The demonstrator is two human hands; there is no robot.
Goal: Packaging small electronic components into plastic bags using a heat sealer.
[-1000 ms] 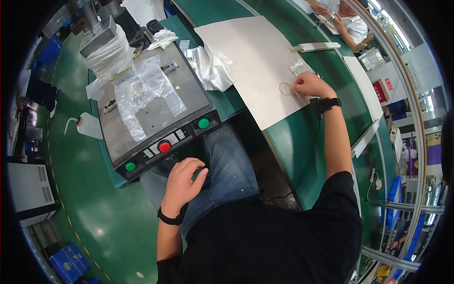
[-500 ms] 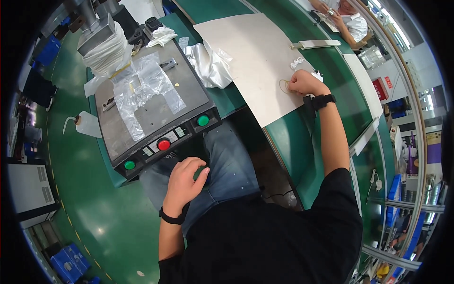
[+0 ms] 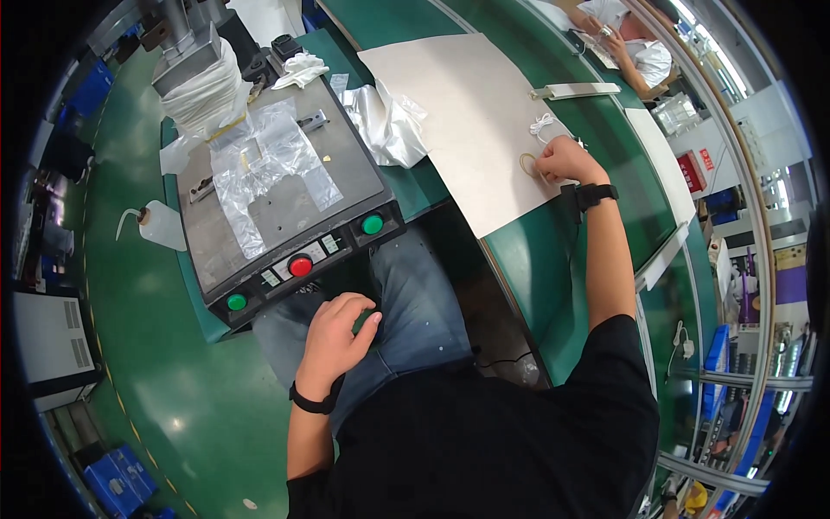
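hazards: the green, smooth tabletop (image 3: 540,281) extends on the person's right. the grey, block-shaped metal machine (image 3: 353,156) stands in front of the person, to the left. the pale beige, flat sheet (image 3: 462,130) lies on the tabletop; it appears unsecured and could slide if dragged by the arm. the right hand (image 3: 566,162) is at its right edge, fingers bent inward, fingertips at the thin, yellowish, flexible loop (image 3: 522,163); whether the loop is pinched or merely touched cannot be told. the loop lies over the sheet near that edge. the left hand (image 3: 337,342) is loosely curled, thumb apart from fingers, with nothing visible in it; a careless swing forward could strike the red, round button (image 3: 300,265) on the machine's front. the white, thin, bundled cord (image 3: 542,125) is just beside the right hand and could snag on the fingers. the loop, being slight, could slip if the grip is poor.

containers: the blue, box-shaped crate (image 3: 119,483) is at lower left; contents are not discernible. the clear, flat plastic bag (image 3: 270,156) lies on the machine, no contents visible. the silvery-white, crumpled plastic bag (image 3: 398,130) touches the sheet; its inside is hidden. the white, bent-spouted bottle (image 3: 162,227) is beside the machine; its fill level cannot be read.
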